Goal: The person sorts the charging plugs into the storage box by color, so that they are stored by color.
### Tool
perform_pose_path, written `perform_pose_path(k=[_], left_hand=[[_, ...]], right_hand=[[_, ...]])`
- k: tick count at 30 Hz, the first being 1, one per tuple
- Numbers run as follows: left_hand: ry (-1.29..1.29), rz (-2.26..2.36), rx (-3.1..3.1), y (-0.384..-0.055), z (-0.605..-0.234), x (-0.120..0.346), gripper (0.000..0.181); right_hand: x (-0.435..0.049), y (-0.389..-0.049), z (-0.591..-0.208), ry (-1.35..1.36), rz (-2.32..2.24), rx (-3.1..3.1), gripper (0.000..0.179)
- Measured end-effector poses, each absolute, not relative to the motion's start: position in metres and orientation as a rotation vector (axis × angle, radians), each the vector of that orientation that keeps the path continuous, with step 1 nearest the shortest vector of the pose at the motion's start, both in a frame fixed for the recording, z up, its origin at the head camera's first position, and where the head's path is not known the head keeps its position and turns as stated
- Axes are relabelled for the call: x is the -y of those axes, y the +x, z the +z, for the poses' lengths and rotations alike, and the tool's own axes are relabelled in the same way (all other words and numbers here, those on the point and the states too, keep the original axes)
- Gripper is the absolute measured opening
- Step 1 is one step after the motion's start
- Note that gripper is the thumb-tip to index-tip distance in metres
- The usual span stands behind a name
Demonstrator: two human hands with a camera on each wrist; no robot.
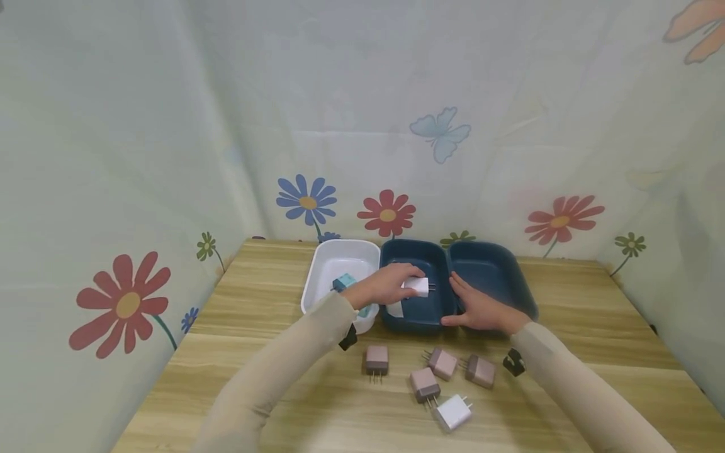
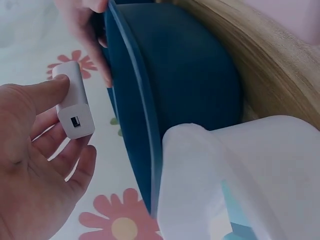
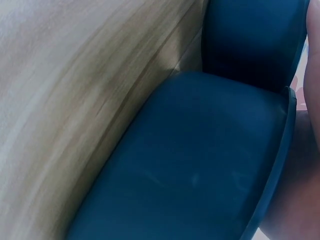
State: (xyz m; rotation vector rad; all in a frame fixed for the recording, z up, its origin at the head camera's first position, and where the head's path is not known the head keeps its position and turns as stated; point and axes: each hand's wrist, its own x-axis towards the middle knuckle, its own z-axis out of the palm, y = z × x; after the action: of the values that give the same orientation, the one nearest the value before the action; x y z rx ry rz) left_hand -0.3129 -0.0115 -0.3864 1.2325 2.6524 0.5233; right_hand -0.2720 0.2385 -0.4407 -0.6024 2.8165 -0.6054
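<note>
My left hand (image 1: 387, 284) pinches a white USB charger (image 1: 418, 287) between thumb and fingers above the middle dark blue bin (image 1: 421, 314). Its USB port faces the camera in the left wrist view, while the prongs point right in the head view. Below that hand, a white item (image 1: 395, 309) lies in the same bin, partly hidden. My right hand (image 1: 481, 309) rests at the rim between the middle bin and the right dark blue bin (image 1: 487, 270), fingers spread and holding nothing. Teal chargers (image 1: 343, 281) lie in the white bin (image 1: 309, 283), partly covered by my left wrist.
In front of the bins, several pink-and-brown chargers (image 1: 377, 360) lie scattered on the wooden table (image 1: 255, 352). One white charger (image 1: 454, 412) lies nearest me, beside a pink one (image 1: 425, 384). A flower-printed cloth (image 1: 351, 151) hangs behind the table.
</note>
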Motion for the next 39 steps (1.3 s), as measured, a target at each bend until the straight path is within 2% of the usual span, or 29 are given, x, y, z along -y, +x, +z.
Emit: perform_pose_path(k=[6,16,39], left_hand=[[1.250,0.496,-2.663,-0.320,-0.395,0.003,0.044],[1.102,0.618,-2.673,-0.333,-0.411,-0.008,0.042],[0.969,0.566,-2.732,-0.341,-0.426,-0.027,0.038]], right_hand=[[-0.239,-0.272,-0.443,-0.601,-0.593,-2.821,0.106],[-0.239,-0.270,-0.439,-0.603,-0.600,-2.832,0.106],[-0.238,-0.271,-0.438,-0.579,-0.588,-2.814,0.107]])
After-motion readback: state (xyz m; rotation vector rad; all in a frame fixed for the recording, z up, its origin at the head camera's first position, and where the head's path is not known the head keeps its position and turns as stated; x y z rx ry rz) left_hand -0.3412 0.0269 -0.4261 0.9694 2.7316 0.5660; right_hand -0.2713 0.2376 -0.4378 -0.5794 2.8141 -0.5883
